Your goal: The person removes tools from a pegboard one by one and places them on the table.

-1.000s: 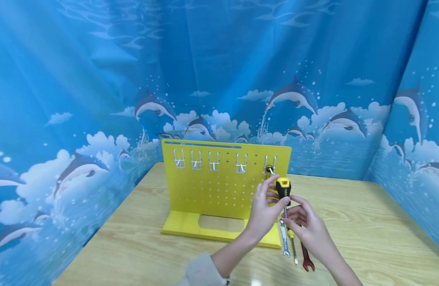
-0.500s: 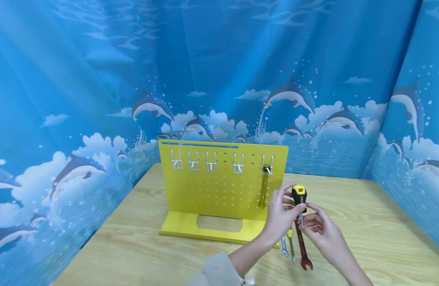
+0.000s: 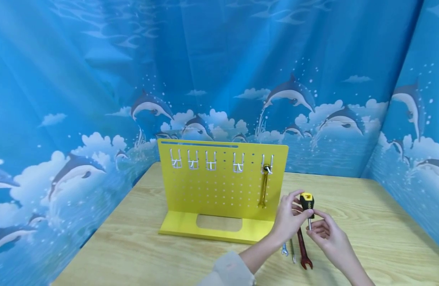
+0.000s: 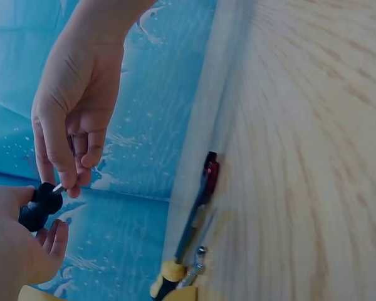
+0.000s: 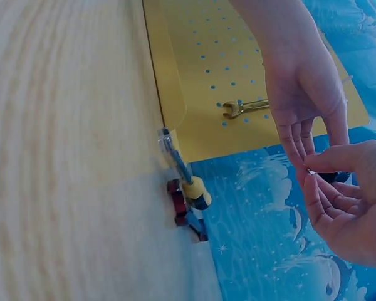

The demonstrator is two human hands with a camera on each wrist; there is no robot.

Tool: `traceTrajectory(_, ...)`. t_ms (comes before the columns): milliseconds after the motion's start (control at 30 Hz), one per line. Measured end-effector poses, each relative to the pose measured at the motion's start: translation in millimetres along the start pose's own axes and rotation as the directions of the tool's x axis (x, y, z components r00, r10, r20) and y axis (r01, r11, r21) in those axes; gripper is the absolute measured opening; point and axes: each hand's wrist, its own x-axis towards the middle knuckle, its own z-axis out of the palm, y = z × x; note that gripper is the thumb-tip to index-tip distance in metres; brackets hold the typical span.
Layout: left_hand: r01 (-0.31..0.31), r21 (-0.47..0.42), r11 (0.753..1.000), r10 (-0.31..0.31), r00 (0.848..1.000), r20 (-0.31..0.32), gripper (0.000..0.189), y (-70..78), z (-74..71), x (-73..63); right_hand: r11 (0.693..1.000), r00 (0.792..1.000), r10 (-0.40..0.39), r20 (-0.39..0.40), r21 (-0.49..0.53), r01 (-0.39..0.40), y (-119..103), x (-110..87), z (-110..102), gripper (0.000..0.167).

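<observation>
Upright between both hands is a screwdriver (image 3: 307,203) with a black and yellow handle and a metal shaft. My left hand (image 3: 289,218) grips its handle with thumb and fingers. My right hand (image 3: 330,238) pinches the shaft just below the handle; the tip is hidden by the fingers. On the table under the hands lie a red wrench (image 3: 303,252), a silver wrench (image 3: 284,250) and a second screwdriver (image 3: 293,251). In the right wrist view the second screwdriver's yellow and black handle (image 5: 197,191) shows beside the red wrench (image 5: 177,199).
To the left stands a yellow pegboard (image 3: 212,190) on a flat base. Several white hooks (image 3: 238,163) run along its upper part. A golden wrench (image 3: 264,188) hangs from the rightmost hook. A blue dolphin-print curtain (image 3: 219,71) encloses the wooden table (image 3: 133,254).
Both hands have moved right and slightly down, away from the pegboard, carrying the screwdriver with them. The hanging golden wrench, partly covered by the left hand before, now shows in full.
</observation>
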Motion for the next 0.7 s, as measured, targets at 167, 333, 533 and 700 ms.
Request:
traceTrajectory(167, -0.006, 0.053, 0.999, 0.004, 0.999, 0.033, 0.046, -13.3, 3.4, 1.8, 0.998, 0.998, 0.062, 0.031, -0.03, -0.061, 9.4, -3.3, -0.3, 0.052)
traceTrajectory(333, -0.034, 0.155, 0.987, 0.024, 0.998, 0.063, 0.046, -28.3, 6.4, 1.2, 0.992, 0.991, 0.118, 0.068, -0.058, -0.114, 18.6, -6.7, -0.7, 0.052)
traceTrajectory(533, -0.059, 0.367, 0.929, 0.035, 0.997, 0.071, 0.047, -41.0, 9.3, 0.1, 0.988, 0.985, 0.152, 0.077, -0.049, -0.149, 34.1, -11.0, 3.2, 0.054)
traceTrajectory(700, -0.093, 0.494, 0.865, 0.058, 0.995, 0.086, 0.047, -51.4, 12.7, -0.5, 0.977, 0.972, 0.209, 0.104, -0.063, -0.203, 43.5, -13.7, 6.4, 0.052)
